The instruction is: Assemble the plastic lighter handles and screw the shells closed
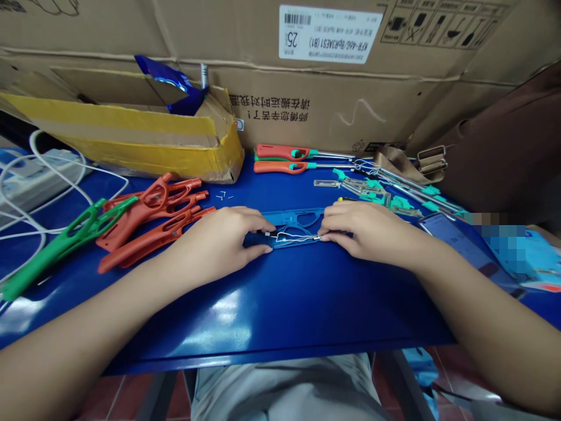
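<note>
My left hand [232, 234] pinches a small black piece at the left end of a thin white wire [293, 238]. The wire's right end is between the closed fingertips of my right hand [359, 231]. It runs in a loose loop over an open blue lighter casing half [284, 244]. Just behind lies a second blue casing half [291, 217] with a trigger opening, its right end partly covered by my right hand. Left of my left hand are several orange lighter casings [151, 231] and green casings [48, 257].
Assembled orange lighters [274, 168] lie at the back, beside metal tubes [407, 190] and clear fuel tanks [326, 183] with teal parts. A phone [456, 240] lies right. A yellow-taped box [153, 143] and a power strip [56, 175] stand left. A large carton [258, 52] backs the table.
</note>
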Demonstrator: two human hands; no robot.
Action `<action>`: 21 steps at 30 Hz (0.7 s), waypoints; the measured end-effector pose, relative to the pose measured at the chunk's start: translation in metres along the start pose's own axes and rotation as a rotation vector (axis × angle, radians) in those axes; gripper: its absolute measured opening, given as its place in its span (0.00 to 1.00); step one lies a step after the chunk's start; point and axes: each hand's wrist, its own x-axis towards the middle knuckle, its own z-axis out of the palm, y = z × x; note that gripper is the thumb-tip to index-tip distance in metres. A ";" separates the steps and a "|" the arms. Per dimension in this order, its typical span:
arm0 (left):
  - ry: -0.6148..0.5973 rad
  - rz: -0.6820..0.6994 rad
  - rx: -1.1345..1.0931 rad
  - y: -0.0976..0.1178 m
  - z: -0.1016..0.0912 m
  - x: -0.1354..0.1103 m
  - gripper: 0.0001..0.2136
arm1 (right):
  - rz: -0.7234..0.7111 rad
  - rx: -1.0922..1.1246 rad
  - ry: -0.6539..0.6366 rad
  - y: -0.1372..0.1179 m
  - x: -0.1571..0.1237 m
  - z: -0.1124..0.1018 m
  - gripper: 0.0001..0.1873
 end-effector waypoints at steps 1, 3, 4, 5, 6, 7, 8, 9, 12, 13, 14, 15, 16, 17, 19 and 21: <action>-0.001 -0.002 0.000 0.000 0.000 0.000 0.13 | -0.007 -0.024 0.000 -0.001 0.000 0.000 0.11; -0.003 -0.005 -0.003 0.000 0.000 0.000 0.13 | -0.026 -0.034 -0.007 -0.001 0.000 -0.001 0.11; -0.002 -0.008 -0.005 0.000 0.000 0.000 0.13 | -0.027 -0.028 -0.009 -0.001 -0.001 -0.001 0.11; -0.001 -0.009 -0.008 0.000 0.000 0.000 0.13 | -0.024 -0.021 -0.007 -0.001 -0.001 -0.002 0.10; -0.001 -0.012 -0.011 0.000 0.000 0.000 0.13 | -0.016 -0.012 -0.002 -0.001 -0.002 -0.002 0.09; -0.001 -0.013 -0.013 0.000 0.000 0.000 0.13 | -0.004 0.002 0.007 -0.001 -0.003 -0.002 0.08; -0.002 -0.014 -0.014 0.000 0.001 0.000 0.13 | 0.011 0.021 0.021 -0.002 -0.004 -0.002 0.09; -0.003 -0.013 -0.014 0.000 0.001 0.000 0.13 | 0.027 0.046 0.038 -0.002 -0.004 -0.002 0.09; 0.001 -0.005 -0.013 -0.001 0.002 0.000 0.13 | 0.075 0.133 0.080 -0.004 -0.002 -0.001 0.08; 0.003 -0.004 -0.013 -0.001 0.002 0.000 0.13 | 0.090 0.157 0.091 -0.004 -0.001 0.000 0.08; 0.004 -0.006 -0.015 -0.001 0.002 0.000 0.13 | 0.108 0.179 0.099 -0.004 0.001 0.000 0.08; 0.005 -0.010 -0.019 -0.001 0.002 0.000 0.13 | 0.127 0.198 0.106 -0.004 0.002 0.001 0.08; 0.004 -0.014 -0.024 -0.002 0.002 0.000 0.13 | 0.147 0.216 0.116 -0.004 0.003 0.003 0.08; 0.004 -0.016 -0.029 -0.002 0.001 0.000 0.13 | 0.169 0.233 0.123 -0.003 0.004 0.004 0.07; 0.006 -0.015 -0.036 -0.002 0.001 0.000 0.13 | 0.223 0.277 0.122 -0.003 0.006 0.006 0.07; 0.012 -0.009 -0.037 -0.002 0.001 0.001 0.13 | 0.284 0.342 0.103 -0.003 0.007 0.006 0.07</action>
